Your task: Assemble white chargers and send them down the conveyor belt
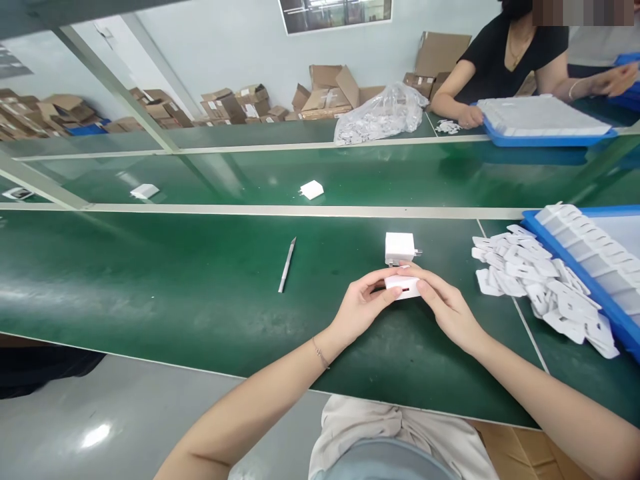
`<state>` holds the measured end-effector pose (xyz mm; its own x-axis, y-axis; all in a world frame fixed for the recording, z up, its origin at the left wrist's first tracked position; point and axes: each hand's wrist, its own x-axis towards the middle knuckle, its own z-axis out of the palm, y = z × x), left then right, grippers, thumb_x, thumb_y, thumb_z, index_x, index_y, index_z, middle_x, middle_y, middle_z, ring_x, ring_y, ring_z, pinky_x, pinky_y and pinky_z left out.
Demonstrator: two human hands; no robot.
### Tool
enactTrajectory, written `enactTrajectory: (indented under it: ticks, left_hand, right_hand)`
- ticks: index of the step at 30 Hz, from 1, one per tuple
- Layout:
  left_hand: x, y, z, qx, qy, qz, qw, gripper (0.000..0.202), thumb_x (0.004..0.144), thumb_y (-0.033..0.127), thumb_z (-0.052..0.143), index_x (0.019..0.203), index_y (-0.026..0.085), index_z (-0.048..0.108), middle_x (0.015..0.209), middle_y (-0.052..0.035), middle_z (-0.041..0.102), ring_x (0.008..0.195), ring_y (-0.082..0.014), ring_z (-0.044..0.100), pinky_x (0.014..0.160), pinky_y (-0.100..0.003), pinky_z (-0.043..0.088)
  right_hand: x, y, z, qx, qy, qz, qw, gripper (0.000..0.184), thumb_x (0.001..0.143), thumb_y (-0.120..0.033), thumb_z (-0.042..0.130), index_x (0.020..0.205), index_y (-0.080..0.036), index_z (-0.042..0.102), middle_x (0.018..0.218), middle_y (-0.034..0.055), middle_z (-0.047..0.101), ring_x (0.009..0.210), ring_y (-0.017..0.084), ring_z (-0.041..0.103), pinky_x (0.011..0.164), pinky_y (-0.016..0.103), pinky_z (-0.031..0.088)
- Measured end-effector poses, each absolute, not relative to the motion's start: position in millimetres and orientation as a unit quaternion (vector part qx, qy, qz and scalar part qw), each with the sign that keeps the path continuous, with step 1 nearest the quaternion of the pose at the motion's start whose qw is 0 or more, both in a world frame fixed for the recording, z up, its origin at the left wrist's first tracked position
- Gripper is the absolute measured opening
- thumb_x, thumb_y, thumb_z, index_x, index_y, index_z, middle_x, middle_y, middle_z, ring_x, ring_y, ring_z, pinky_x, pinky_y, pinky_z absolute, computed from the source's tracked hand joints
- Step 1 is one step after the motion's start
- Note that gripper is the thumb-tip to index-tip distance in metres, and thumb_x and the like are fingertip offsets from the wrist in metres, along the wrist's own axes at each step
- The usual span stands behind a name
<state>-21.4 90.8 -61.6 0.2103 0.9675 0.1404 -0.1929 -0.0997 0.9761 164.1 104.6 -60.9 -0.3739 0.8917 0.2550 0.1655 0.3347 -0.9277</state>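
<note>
Between both hands is a small white plug charger with a dark slot in the side that faces me. My left hand pinches its left end, thumb at the front and fingers behind. The right end is gripped by my right hand, with the thumb beside the slot. My fingers hide parts of the charger. Just beyond them, a second white charger with metal prongs rests on the green bench. A slim craft knife lies to the left of my hands.
At right are a heap of flat white plastic plates and a blue tray of white pieces. White adapters sit on the strip beyond the pale rail. A co-worker sits opposite, by a clear bag of parts.
</note>
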Motion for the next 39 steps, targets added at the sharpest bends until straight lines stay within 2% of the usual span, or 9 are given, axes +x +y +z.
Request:
enactTrajectory:
  ticks: [5,11,16,20,25,30,33,35,39]
  left_hand:
    - [-24.1,90.1,-63.0,0.527,0.347,0.5,0.593,0.036,0.08,0.03,0.079,0.114,0.021,0.071,0.123,-0.0103,0.071,0.114,-0.023,0.067,0.102,-0.04,0.055]
    - [-18.4,86.2,-58.4,0.562,0.341,0.542,0.523,0.031,0.082,0.028,0.077,0.112,0.021,0.073,0.118,-0.0095,0.066,0.11,-0.0199,0.065,0.095,-0.034,0.057]
    - [-18.8,93.5,-54.7,0.429,0.34,0.536,0.642,0.036,0.068,0.028,0.089,0.101,0.019,0.076,0.112,-0.0075,0.072,0.109,-0.0231,0.065,0.101,-0.037,0.053]
    - [-20.6,92.1,-50.4,0.394,0.302,0.516,0.698,0.043,0.082,0.047,0.075,0.113,0.018,0.07,0.114,-0.0106,0.073,0.108,-0.0267,0.069,0.104,-0.046,0.052]
    - [-3.5,76.9,-40.0,0.365,0.242,0.443,0.782,0.047,0.089,0.055,0.064,0.114,0.015,0.068,0.115,-0.0134,0.073,0.111,-0.0278,0.068,0.104,-0.046,0.052]
    - [-7.1,66.1,-27.0,0.475,0.225,0.322,0.788,0.051,0.089,0.059,0.061,0.126,0.022,0.061,0.13,-0.0139,0.066,0.107,-0.0279,0.068,0.095,-0.047,0.055]
    - [-39.3,69.2,-20.5,0.612,0.322,0.263,0.673,0.043,0.088,0.056,0.064,0.113,0.021,0.07,0.125,-0.0115,0.068,0.103,-0.0238,0.067,0.096,-0.039,0.054]
    - [-64.5,75.6,-16.9,0.643,0.37,0.261,0.617,0.043,0.087,0.058,0.064,0.108,0.021,0.072,0.116,-0.01,0.071,0.099,-0.0243,0.068,0.094,-0.038,0.055]
    - [-98.5,97.1,-11.4,0.629,0.465,0.304,0.543,0.045,0.087,0.062,0.06,0.105,0.022,0.07,0.108,-0.0092,0.073,0.096,-0.0265,0.068,0.094,-0.04,0.055]
  right_hand:
    - [169.9,105.2,-61.9,-0.348,-0.702,0.48,0.395,0.037,0.095,-0.048,0.062,0.128,-0.032,0.065,0.14,0.0037,0.061,0.138,0.027,0.049,0.112,0.045,0.046]
    - [166.0,101.3,-64.1,-0.318,-0.712,0.44,0.445,0.022,0.097,-0.034,0.062,0.117,-0.033,0.07,0.14,0.0028,0.061,0.142,0.027,0.043,0.11,0.044,0.047]
    - [169.9,113.8,-58.6,-0.316,-0.733,0.449,0.403,0.028,0.095,-0.042,0.061,0.12,-0.031,0.066,0.129,0.0055,0.065,0.123,0.027,0.059,0.102,0.045,0.052]
    - [182.4,109.7,-41.6,-0.342,-0.755,0.399,0.393,0.055,0.09,-0.042,0.068,0.141,-0.033,0.05,0.125,0.0072,0.065,0.093,0.023,0.064,0.086,0.045,0.057]
    - [183.3,78.4,-26.2,-0.386,-0.759,0.337,0.402,0.041,0.092,-0.044,0.064,0.131,-0.03,0.059,0.126,0.0073,0.064,0.115,0.027,0.06,0.097,0.046,0.053]
    - [239.7,45.4,8.0,-0.446,-0.753,0.211,0.436,0.039,0.09,-0.048,0.065,0.123,-0.026,0.061,0.12,0.0086,0.067,0.11,0.029,0.065,0.094,0.042,0.055]
    - [325.4,17.2,34.3,-0.538,-0.776,0.036,0.327,0.032,0.098,-0.042,0.05,0.126,-0.03,0.058,0.128,0.0107,0.062,0.114,0.03,0.063,0.097,0.043,0.051]
    - [385.5,-2.7,40.3,-0.629,-0.739,-0.064,0.231,0.034,0.095,-0.038,0.046,0.124,-0.029,0.06,0.125,0.0144,0.061,0.101,0.031,0.066,0.086,0.045,0.053]
    - [451.7,-22.3,19.2,-0.75,-0.651,-0.005,0.117,0.032,0.081,-0.019,0.044,0.103,-0.022,0.068,0.111,0.0186,0.062,0.094,0.032,0.066,0.084,0.046,0.052]
